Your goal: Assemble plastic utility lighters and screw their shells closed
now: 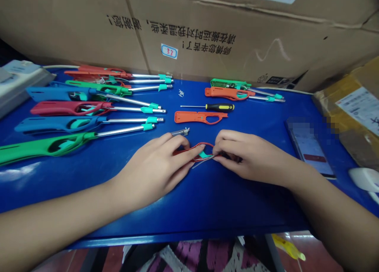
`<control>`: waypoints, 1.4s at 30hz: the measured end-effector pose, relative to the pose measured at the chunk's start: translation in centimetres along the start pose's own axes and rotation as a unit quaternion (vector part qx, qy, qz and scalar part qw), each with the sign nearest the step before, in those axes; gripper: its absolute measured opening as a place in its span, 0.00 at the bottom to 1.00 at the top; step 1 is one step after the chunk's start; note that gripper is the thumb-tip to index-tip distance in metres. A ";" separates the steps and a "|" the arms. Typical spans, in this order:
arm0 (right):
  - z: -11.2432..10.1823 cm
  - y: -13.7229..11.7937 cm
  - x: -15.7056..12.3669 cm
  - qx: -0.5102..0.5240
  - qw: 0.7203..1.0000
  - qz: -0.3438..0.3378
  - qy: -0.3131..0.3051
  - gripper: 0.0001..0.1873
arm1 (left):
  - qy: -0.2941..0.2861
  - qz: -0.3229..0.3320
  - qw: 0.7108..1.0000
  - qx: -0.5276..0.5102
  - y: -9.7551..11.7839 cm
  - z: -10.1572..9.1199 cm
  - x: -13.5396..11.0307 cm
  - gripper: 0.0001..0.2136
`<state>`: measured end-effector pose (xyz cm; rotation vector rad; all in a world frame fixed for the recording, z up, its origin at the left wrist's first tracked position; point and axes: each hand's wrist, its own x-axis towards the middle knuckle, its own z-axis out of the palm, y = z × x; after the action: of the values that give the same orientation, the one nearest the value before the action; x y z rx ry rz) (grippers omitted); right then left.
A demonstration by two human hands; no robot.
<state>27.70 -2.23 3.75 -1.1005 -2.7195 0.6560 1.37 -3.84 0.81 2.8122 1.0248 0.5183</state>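
Note:
My left hand [166,157] is closed round an orange-red lighter handle half [209,145] low over the table. A teal trigger [203,154] shows inside its loop, and a thin pale strip or wire [199,163] sticks out below. The fingertips of my right hand [239,153] pinch at the right end of the same piece; what exactly lies between them is hidden. Just beyond my left fingers lies a small clear part with a metal end [181,132]. Farther back are a loose orange handle half [192,117] and a black and yellow screwdriver [219,107].
Several long-necked lighters [74,124] in green, blue and red lie on the left of the blue table [142,220]. Two more [229,93] lie at the back right. A phone [310,147] and a white object [365,179] are at the right. Cardboard boxes [97,47] stand behind.

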 end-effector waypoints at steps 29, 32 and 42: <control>0.0 -0.6 -0.4 -0.212 0.977 -0.012 0.037 0.11 | 0.006 -0.003 1.000 -0.010 -0.2 0.1 -0.1 0.19; 0.3 -0.8 -0.1 -0.174 0.984 0.021 0.031 0.08 | 0.007 -0.002 1.000 -0.011 -0.2 0.1 0.0 0.19; 0.4 -1.1 0.4 -0.124 0.990 0.065 -0.002 0.07 | 0.009 0.001 1.000 -0.023 -0.1 0.1 0.0 0.17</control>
<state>26.61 -2.81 3.82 -1.3395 -2.8086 0.3394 1.29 -3.75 0.65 2.7741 1.0013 0.5596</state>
